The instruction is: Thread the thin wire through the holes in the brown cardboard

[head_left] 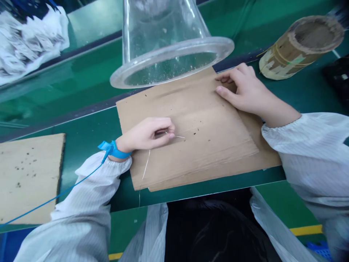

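Note:
A thin silvery strand of solder wire (146,165) runs through my left hand (149,134), pinched between thumb and fingers. Its short tip points right over the cardboard (191,160), while the long tail hangs down past the near edge. My right hand (242,89) rests at the far right edge of the cardboard, thumb and fingers apart, with no object visible in it. The cardboard lies in overlapping sheets on the green bench and bears several dark specks. Around my left wrist sits a blue strap (120,153) with a cord trailing left.
Above the cardboard hangs a clear funnel-shaped hood (174,69). A taped cardboard tube (289,54) with a greyish top stands at the far right. Another speckled board (32,174) lies left. Crumpled white packaging (29,40) sits at the upper left beyond the bench divider.

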Available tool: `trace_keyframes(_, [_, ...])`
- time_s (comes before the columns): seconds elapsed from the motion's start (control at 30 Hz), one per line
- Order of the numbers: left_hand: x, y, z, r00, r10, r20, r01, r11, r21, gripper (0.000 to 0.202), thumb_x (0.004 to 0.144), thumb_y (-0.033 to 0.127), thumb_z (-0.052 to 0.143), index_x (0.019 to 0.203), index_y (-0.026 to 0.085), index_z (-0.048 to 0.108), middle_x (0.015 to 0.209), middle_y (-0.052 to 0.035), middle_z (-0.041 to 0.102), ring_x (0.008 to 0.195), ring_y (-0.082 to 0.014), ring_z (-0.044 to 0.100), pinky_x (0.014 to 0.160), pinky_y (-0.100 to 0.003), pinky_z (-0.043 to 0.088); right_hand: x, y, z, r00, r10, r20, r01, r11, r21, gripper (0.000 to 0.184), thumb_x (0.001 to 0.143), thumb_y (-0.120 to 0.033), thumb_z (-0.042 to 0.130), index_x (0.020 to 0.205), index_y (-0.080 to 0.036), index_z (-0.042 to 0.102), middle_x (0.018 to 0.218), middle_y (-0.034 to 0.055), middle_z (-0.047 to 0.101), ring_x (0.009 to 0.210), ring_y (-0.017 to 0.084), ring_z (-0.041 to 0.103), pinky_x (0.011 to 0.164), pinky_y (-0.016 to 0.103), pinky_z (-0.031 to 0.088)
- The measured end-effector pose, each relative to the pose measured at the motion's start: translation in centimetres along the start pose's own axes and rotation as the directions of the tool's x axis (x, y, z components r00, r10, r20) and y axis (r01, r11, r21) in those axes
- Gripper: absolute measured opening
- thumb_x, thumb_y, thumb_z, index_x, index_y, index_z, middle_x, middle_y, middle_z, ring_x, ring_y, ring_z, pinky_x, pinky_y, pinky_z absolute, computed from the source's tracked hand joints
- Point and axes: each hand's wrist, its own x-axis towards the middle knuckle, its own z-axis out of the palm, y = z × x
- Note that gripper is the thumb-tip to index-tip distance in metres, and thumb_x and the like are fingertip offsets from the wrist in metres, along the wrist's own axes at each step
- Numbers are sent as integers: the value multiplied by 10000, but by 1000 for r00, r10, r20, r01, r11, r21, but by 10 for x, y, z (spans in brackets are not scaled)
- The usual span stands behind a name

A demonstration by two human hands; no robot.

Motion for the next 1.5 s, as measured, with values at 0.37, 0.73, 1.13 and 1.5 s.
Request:
trace_keyframes(0.37, [-84,10,33,851,-245,-465,313,947,74,86,1028,218,588,965,180,632,760,31,443,619,-101,409,616,-258,361,18,9,16,998,46,-50,-50,996,-72,343,1082,-413,540,1302,-167,636,1217,169,620,1210,315,514,1120,536,388])
trace_keyframes(0.73, [-47,86,50,963,26,-268,33,976,215,161,1093,293,539,1064,186,656,841,-3,602,698,-109,541,658,-237,406,-75,-115,-28,964,-178,195,114,947,301,266,1070,-422,538,998,-200,665,950,65,688,861,217,620,798,363,477])
trace_keyframes(1.13, [-84,126,102,930,-177,-324,157,984,-86,209,1078,274,538,900,175,590,720,39,502,577,-76,401,544,-204,327,-145,-159,-32,812,-354,464,24,815,579,327,1111,-420,488,956,-182,650,740,-12,632,668,128,564,668,259,409])
trace_keyframes(1.5, [-37,56,54,723,-231,-651,331,943,33,91,1006,279,662,1007,198,619,660,68,490,540,-70,421,526,-189,353,-50,-71,-44,990,0,144,-45,949,312,292,1079,-398,512,975,-190,689,797,23,681,683,161,580,673,298,384])
